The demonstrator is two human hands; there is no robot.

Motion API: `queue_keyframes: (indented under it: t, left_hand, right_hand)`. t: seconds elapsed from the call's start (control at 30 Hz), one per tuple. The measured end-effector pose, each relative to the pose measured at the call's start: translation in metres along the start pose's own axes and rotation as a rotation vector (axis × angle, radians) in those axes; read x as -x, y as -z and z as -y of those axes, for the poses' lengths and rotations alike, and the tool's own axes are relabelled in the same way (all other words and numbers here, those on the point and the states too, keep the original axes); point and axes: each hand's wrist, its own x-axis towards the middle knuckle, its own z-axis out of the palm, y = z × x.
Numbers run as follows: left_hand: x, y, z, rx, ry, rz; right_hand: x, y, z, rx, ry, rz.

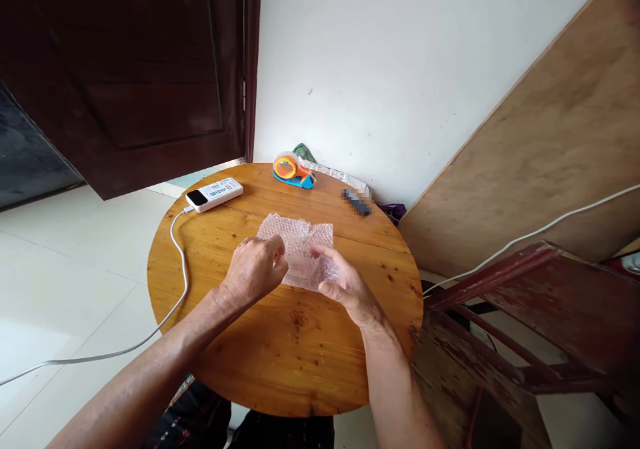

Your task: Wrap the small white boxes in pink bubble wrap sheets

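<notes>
Bubble wrap (pixel 305 235) lies on the round wooden table (pixel 295 369), in front of me. Something clear and flat seems to rest on its near part, but I cannot make out what it is. My left hand (pixel 257 265) is closed over the left edge of the wrap, fingers curled in; what it pinches, if anything, is hidden. At the right edge of the wrap, my right hand (pixel 345 285) has its thumb and fingers spread apart around the near right corner.
An orange and blue tape dispenser (pixel 294 171) stands at the table's back edge, near a printed strip (pixel 333 172) and a blurred dark item (pixel 357 202). A white power bank (pixel 215 194) with a cable lies back left. A wooden chair (pixel 540 315) stands right.
</notes>
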Motion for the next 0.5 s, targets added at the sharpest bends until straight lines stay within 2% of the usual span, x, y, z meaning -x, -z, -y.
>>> queue_keyframes:
  t: [0.1, 0.17, 0.3, 0.4, 0.5]
  left_hand:
    - [-0.010, -0.004, 0.001, 0.023, 0.023, 0.018]
    - [-0.011, -0.006, 0.006, 0.120, 0.027, 0.015]
    - [-0.007, -0.010, 0.019, 0.372, -0.007, 0.048]
    - [-0.009, -0.016, 0.024, 0.404, -0.036, 0.072]
    - [-0.011, -0.021, 0.022, 0.396, -0.008, 0.103]
  right_hand:
    - [-0.004, -0.012, -0.004, 0.081, -0.091, -0.167]
    - [-0.007, -0.021, -0.008, 0.075, -0.135, -0.250]
    - [-0.012, -0.028, -0.012, -0.003, -0.154, -0.267]
    - [-0.012, -0.027, -0.011, 0.028, -0.145, -0.270]
    - [-0.011, -0.026, -0.009, 0.052, -0.137, -0.261]
